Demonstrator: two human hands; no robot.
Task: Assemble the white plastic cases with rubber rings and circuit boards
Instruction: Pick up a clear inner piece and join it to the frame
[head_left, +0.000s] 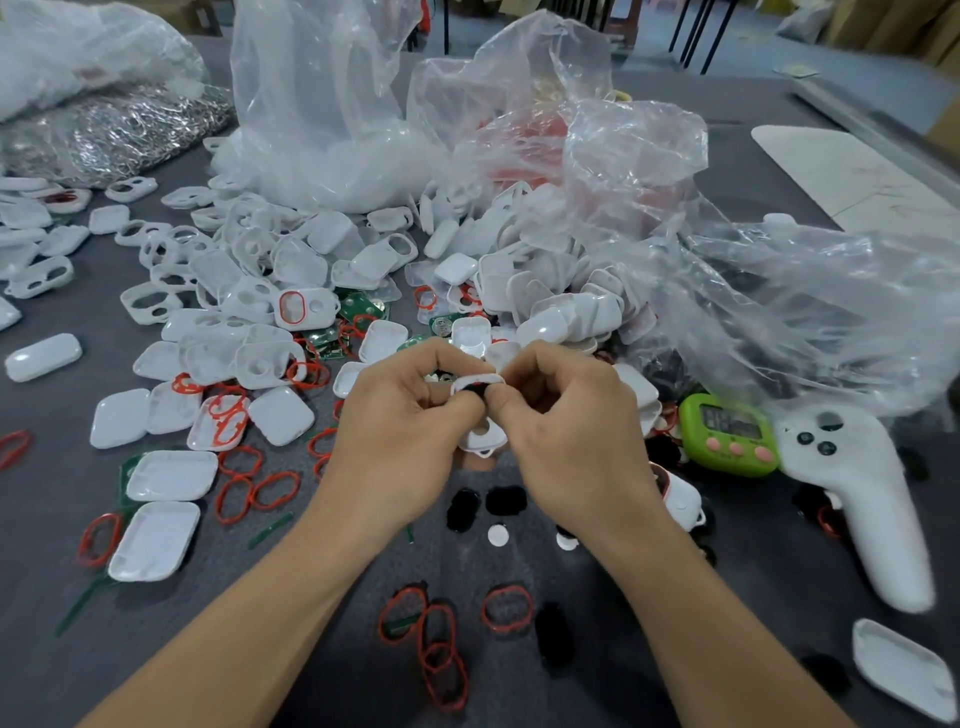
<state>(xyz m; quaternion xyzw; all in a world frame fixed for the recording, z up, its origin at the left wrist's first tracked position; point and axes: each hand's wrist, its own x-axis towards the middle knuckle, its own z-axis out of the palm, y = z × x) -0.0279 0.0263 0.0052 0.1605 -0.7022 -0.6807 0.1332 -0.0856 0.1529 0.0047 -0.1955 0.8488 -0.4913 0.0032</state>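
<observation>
We pinch the white case (491, 441) between both hands: our left hand (400, 431) grips it from nine o'clock, our right hand (566, 431) from three o'clock, fingers curled.

Assembly workshop: bulk white cases (291, 270) heaped on table (41, 499), parts bags (322, 104).

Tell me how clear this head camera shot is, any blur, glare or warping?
Head view: the left hand and right hand pinching the white case look fairly sharp; the white controller at the right edge is smeared; the clear bags carry bright glare; the grey table stretches toward the frame edges from the wide lens; shadows are soft.
</observation>
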